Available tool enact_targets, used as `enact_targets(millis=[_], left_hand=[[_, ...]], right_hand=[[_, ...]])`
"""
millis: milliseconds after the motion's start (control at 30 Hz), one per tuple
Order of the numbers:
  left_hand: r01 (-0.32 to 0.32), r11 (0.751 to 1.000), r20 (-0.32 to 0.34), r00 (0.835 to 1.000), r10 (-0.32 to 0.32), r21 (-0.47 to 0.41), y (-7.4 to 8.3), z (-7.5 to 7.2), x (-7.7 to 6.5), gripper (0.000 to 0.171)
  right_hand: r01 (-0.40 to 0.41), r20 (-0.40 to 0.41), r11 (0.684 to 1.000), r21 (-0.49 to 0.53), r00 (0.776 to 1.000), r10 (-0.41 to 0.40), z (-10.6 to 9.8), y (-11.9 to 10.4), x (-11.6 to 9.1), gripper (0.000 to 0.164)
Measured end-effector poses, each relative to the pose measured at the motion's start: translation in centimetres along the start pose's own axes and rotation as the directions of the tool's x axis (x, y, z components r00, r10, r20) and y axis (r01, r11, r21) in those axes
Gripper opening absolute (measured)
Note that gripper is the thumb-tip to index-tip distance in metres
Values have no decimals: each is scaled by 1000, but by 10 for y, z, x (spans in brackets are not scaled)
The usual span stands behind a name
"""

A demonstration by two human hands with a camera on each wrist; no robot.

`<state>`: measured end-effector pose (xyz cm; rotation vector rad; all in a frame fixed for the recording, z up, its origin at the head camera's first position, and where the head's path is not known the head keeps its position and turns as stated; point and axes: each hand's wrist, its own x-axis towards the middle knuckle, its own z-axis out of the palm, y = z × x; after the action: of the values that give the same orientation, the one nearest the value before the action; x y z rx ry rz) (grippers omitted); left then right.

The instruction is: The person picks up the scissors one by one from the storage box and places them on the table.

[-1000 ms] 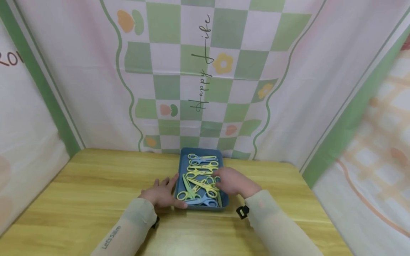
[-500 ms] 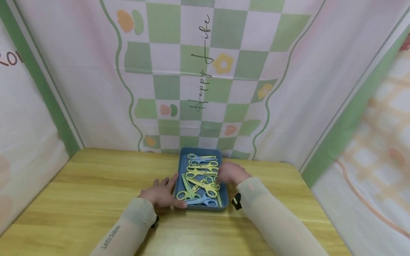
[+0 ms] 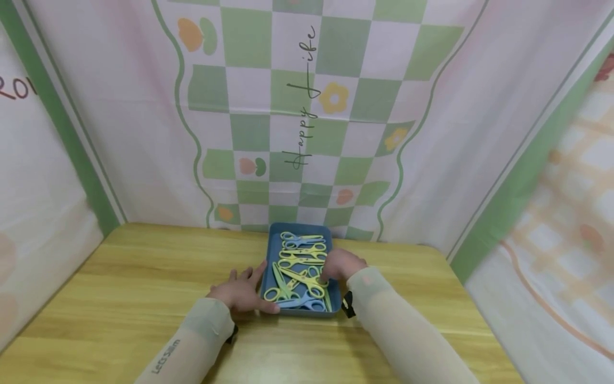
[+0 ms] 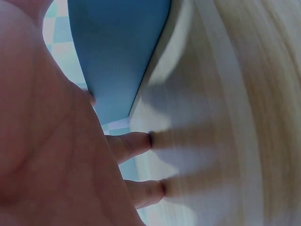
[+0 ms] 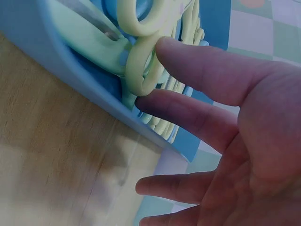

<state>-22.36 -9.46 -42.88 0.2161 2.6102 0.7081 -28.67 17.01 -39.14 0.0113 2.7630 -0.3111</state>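
Right hand (image 3: 342, 265) over the right wall of a blue tray (image 3: 274, 245). Thumb and forefinger, fairly straight, at a handle ring (image 5: 134, 68) of yellow scissors (image 3: 303, 277); two more fingers spread apart outside the wall. Cannot tell whether the tips pinch the ring or merely touch it. Left hand (image 3: 240, 293) spread along the tray's left side, thumb at the near corner.

Yellow scissors lie aslant inside the tray, toward its near half, rings to the right. Green scissors (image 3: 281, 282) just left, blue scissors (image 3: 301, 302) nearer the person. Tray sits on a wood-grain surface (image 3: 168, 277).

Handling, judged by eye: looks like moulded plastic, so probably light, stiff and hard to damage. Smooth, rounded rings may slip under a loose fingertip touch. Legs likely swing about the pivot if only one ring is taken. Best hold: both rings together, or a pinch across the pivot. Crowded neighbours could snag; a straight lift should free it more cleanly than a sideways drag. Tray seems light too, hence worth bracing by its wall.
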Motion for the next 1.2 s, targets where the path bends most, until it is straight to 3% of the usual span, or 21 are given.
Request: enact_targets(millis=[367,667,967,1200], left_hand=[[2,1000,10,1000,-2,-7,0,1,-1,124],[23,1000,21,1000,-23,-9,-3,2,5,134],[13,1000,18,1000,-13,-18,-2,1,3,130],[26,1000,20,999,-26,-11,-3,2,7,128]], right_hand=[[21,19,999,-49,1000,-21,0,-4,2,23],[11,-13,998,-65,1000,-12,3,-8,9,21],[-6,-25,989,-150,1000,2,4,-9,10,20],[6,-50,991,-131,999,-12,7,-5,15,17]])
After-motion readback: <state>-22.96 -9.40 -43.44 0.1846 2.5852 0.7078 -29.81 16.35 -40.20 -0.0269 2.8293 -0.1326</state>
